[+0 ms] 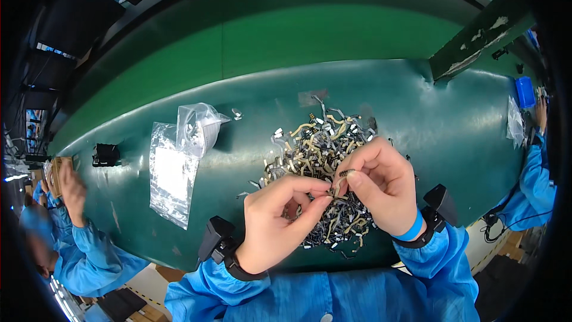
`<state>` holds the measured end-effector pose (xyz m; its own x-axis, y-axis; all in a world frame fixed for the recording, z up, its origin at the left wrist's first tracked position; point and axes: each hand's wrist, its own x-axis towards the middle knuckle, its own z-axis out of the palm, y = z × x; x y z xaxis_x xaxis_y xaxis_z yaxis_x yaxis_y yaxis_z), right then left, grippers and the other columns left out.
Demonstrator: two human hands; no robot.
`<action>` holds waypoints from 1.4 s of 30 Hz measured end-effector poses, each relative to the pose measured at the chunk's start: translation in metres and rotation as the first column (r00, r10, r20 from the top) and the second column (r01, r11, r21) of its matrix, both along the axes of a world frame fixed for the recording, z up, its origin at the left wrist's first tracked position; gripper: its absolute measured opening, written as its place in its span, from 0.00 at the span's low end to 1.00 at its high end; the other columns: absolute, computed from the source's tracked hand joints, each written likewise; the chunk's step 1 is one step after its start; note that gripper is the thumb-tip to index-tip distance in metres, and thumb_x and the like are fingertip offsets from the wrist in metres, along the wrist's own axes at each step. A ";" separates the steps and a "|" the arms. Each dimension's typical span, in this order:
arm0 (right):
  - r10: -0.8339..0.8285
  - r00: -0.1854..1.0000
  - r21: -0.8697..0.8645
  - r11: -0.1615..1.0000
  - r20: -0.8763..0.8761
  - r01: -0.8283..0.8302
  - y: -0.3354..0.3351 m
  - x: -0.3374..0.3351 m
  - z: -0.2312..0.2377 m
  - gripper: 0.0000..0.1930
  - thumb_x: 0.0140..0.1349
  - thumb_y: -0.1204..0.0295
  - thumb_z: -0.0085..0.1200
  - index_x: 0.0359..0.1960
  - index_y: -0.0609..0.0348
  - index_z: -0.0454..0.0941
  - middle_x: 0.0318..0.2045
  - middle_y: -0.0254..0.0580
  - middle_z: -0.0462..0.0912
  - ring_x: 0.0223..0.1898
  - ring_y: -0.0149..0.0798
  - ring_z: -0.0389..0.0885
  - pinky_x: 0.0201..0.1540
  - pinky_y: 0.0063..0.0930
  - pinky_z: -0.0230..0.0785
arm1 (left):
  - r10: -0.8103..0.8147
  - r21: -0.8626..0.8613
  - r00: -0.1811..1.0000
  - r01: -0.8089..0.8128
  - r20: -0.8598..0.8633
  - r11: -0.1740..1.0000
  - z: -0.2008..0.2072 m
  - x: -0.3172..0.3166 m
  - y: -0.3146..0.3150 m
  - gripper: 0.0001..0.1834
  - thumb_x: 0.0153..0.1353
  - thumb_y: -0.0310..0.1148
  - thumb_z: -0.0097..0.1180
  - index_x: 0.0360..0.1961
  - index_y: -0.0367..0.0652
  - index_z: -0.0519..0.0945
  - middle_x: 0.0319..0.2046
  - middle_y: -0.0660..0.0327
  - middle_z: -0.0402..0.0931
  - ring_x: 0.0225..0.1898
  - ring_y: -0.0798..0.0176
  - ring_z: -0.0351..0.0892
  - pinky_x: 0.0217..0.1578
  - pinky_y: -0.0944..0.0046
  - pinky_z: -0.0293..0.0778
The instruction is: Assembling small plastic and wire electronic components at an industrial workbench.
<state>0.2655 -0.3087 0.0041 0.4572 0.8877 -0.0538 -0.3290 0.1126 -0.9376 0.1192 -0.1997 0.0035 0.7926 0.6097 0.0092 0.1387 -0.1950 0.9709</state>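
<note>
A heap of small flat flexible cable parts (319,149), tan and dark with silver ends, lies on the green work surface (393,101) in front of me. My left hand (277,220) and my right hand (381,185) meet above the near side of the heap. Both pinch one small tan cable part (339,183) between thumb and fingers. Each wrist has a black device strapped on, and both arms wear blue sleeves.
Clear plastic bags (179,161) lie to the left of the heap. A small black box (105,154) sits at the far left. Other people in blue sleeves work at the left (74,203) and right (536,173) edges. A blue container (525,92) is far right.
</note>
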 end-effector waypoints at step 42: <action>0.027 0.600 -0.069 0.997 0.799 0.046 0.002 -0.001 0.005 0.08 0.43 0.78 0.60 0.25 0.52 0.75 0.26 0.32 0.74 0.30 0.40 0.68 0.36 0.31 0.56 | -0.006 0.353 0.994 -0.033 0.109 0.935 0.008 0.002 -0.002 0.12 0.47 0.17 0.64 0.36 0.35 0.81 0.33 0.55 0.82 0.31 0.59 0.83 0.32 0.67 0.78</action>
<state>0.2644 -0.3070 0.0093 0.3582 0.8930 0.2726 0.5565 0.0302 -0.8303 0.1216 -0.2012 0.0113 0.7668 0.5623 0.3097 0.0435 -0.5269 0.8488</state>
